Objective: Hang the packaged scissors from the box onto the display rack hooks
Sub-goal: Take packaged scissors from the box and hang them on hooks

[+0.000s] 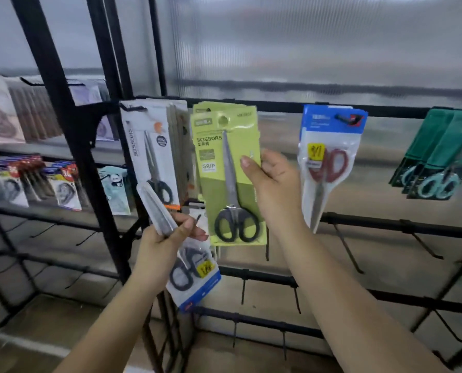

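Head view: green pack reads "SCISSORS", "GRIP".

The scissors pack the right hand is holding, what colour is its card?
Lime green card pack, black-handled scissors inside; seen in the head view.

A single wide-angle view is given from a camera worn on the person's head. The display rack is faced nearly straight on and at close range, with the view tipped slightly downward. Both forearms are seen reaching in from the bottom edge, the left hand low and left of centre, the right hand near the middle. Straight bars are bent toward the edges by the lens. No second view is provided.
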`<state>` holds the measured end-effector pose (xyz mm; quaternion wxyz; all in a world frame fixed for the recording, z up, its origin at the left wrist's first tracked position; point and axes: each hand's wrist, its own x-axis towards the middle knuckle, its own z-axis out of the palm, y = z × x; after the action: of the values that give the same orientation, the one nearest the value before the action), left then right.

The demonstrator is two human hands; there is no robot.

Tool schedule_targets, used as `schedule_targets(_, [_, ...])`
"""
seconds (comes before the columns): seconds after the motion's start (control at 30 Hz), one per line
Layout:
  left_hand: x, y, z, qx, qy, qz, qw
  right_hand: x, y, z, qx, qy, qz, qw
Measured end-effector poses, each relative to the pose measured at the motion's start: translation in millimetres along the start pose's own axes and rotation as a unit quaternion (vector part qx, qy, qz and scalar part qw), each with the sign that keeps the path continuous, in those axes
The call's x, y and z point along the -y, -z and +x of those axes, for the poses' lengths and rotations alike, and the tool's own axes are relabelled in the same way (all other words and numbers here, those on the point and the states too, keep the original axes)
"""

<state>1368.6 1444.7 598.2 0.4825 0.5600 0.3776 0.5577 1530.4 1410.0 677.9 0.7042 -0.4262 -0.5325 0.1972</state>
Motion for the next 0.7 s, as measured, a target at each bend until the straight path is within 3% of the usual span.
schedule_targets(0.13, [1.2,25.5,10.6,0.013,-0.007,0.003,1.000,1.7,-29.6,14.7,-0.043,0.027,-0.005,0.999])
schedule_targets(0.43, [12.2,48.8,26.9,0.042,0.032,-0.053,0.997,-15.8,-47.4,31.0,-0.138,-0.003,-0.070,0.988])
schedule_targets(0.7, [-2.0,42.0,29.7,0.050,0.042,-0.229,0.971,-42.3,-35.7,21.9,-0.196,-0.046,-0.151,0.968])
